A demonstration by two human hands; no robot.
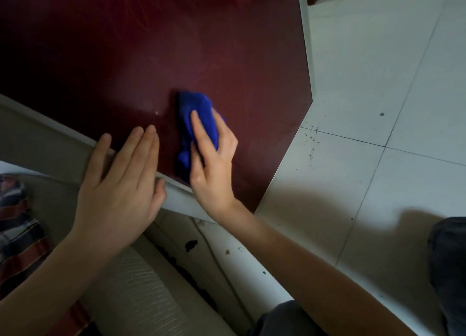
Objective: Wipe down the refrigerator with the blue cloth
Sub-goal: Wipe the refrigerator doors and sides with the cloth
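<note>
The refrigerator's dark red door fills the upper left of the head view, with a pale grey edge strip along its lower left side. A bunched blue cloth lies against the red panel near the lower middle. My right hand grips the cloth, thumb across its front and fingers curled round its right side, and holds it on the door. My left hand rests flat with straight fingers on the door's edge, just left of the cloth.
White floor tiles with dark specks and crumbs spread to the right and below the door. A beige ribbed surface and striped fabric lie at the lower left. Dark-trousered knees show at the lower right.
</note>
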